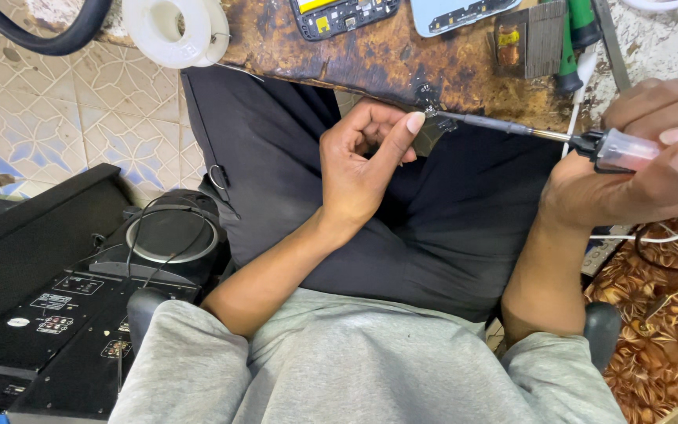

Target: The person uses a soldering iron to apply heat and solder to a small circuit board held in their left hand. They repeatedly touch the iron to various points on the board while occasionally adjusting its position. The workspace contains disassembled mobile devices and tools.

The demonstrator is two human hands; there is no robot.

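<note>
My right hand grips the clear, pinkish handle of a soldering iron at the right edge of view. Its thin metal shaft points left, level with the edge of the scorched wooden bench. My left hand is raised over my lap with its fingers curled. Thumb and index finger are pinched together right at the iron's tip. I cannot see anything between those fingers. Both forearms rest over my dark trousers and grey shirt.
On the bench lie two opened phone parts, a white solder spool, a dark ribbed block and green-handled tools. A black audio unit with a round speaker stands on the tiled floor at left. White cables cross a brown patterned cloth at right.
</note>
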